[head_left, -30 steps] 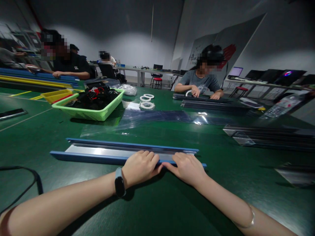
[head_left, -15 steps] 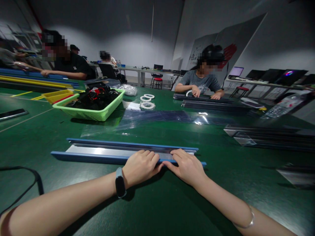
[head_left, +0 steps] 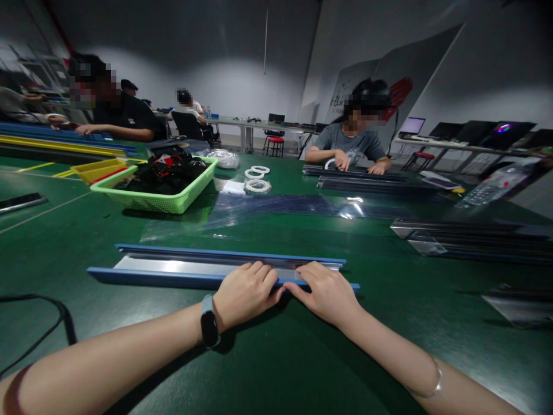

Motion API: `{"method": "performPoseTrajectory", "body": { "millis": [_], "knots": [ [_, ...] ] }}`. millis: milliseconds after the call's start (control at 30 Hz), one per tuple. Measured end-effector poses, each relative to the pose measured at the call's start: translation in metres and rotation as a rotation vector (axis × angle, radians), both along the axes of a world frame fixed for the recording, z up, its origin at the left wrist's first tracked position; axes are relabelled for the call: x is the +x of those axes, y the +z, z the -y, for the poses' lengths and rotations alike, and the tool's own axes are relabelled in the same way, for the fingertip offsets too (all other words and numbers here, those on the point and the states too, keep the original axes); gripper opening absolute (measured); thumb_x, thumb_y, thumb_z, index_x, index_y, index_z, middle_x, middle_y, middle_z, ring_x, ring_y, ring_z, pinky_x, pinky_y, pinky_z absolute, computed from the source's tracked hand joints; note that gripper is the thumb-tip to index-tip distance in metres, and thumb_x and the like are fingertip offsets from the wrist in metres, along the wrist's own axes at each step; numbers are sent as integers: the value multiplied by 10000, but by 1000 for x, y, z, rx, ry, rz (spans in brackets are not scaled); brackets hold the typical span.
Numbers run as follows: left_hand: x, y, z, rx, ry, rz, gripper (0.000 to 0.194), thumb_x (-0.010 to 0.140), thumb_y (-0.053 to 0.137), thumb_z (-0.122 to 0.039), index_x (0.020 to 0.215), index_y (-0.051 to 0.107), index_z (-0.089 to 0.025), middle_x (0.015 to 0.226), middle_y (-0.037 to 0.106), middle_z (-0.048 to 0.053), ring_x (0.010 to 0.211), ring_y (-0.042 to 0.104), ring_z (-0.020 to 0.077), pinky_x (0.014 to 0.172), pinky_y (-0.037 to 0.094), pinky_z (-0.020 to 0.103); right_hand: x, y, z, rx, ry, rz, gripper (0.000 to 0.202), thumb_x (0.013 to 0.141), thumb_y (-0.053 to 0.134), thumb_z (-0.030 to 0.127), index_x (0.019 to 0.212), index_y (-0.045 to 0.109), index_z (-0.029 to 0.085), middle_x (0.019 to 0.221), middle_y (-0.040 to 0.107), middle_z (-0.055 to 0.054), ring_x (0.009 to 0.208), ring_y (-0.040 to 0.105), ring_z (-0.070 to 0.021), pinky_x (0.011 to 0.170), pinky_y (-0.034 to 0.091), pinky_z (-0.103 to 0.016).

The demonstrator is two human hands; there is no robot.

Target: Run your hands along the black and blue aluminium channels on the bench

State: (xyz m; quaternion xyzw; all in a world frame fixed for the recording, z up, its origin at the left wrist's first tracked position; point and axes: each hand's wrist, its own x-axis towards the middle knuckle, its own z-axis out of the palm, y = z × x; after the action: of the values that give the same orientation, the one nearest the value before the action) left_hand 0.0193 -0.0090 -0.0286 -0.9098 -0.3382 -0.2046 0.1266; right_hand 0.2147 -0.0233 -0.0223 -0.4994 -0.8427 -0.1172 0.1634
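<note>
A long blue channel profile [head_left: 159, 277] with a silvery inner face lies on the green table [head_left: 276, 369], its open side up. My left hand [head_left: 248, 291], with a watch on the wrist, grips the near edge right of the profile's middle. Its fingers reach into the channel and the thumb stays outside. Close beside it, my right hand [head_left: 324, 291] holds the same edge near the right end, fingers bent over it. The two thumbs nearly meet at the near side. Both sets of fingertips are partly hidden inside the channel.
Behind the profile lies clear plastic film [head_left: 276, 204]. A green basket [head_left: 181, 199] of dark items, a yellow tray [head_left: 97, 170] and white tape rolls [head_left: 258, 185] stand farther back. Dark profiles [head_left: 470, 233] lie at right. Across the table, a person [head_left: 356, 141] handles other profiles.
The whole view has shifted very slightly. Both my hands keep the same hold on the profile.
</note>
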Motion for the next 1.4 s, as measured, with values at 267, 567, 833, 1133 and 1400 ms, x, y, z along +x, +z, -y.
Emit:
{"method": "performPoseTrajectory", "body": {
  "millis": [267,567,833,1133,1400],
  "knots": [
    [2,-3,-1,-20,28,-28,267,838,370,-376,750,489,-154,706,541,53,688,533,194,597,431,319,0,-5,1,-15,-43,-18,471,825,356,519,780,629,138,745,620,-94,761,559,-190,674,398,-277],
    [5,-3,-1,-22,48,-21,337,835,351,-426,730,500,-143,654,542,66,656,545,203,586,441,328,1,3,-1,-62,-18,18,483,829,334,530,732,617,152,748,629,-82,742,564,-183,655,382,-275],
    [0,-3,1,-3,126,-33,459,820,318,-524,675,516,-136,625,559,90,615,542,221,576,430,357,4,3,3,-29,25,8,432,839,357,485,797,617,142,767,631,-80,744,566,-170,664,386,-264],
    [-2,1,0,10,4,-59,292,854,334,-386,773,499,-160,739,539,55,721,525,197,618,415,323,4,-3,1,-14,36,-2,408,837,366,475,865,612,151,801,631,-77,780,570,-174,689,415,-274],
    [-1,-3,-1,-19,4,-54,255,849,353,-367,788,484,-157,765,538,57,734,529,197,617,425,319,4,-3,-1,-26,39,-1,408,840,364,471,862,614,148,797,628,-78,781,568,-171,689,416,-273]
  ]
}}
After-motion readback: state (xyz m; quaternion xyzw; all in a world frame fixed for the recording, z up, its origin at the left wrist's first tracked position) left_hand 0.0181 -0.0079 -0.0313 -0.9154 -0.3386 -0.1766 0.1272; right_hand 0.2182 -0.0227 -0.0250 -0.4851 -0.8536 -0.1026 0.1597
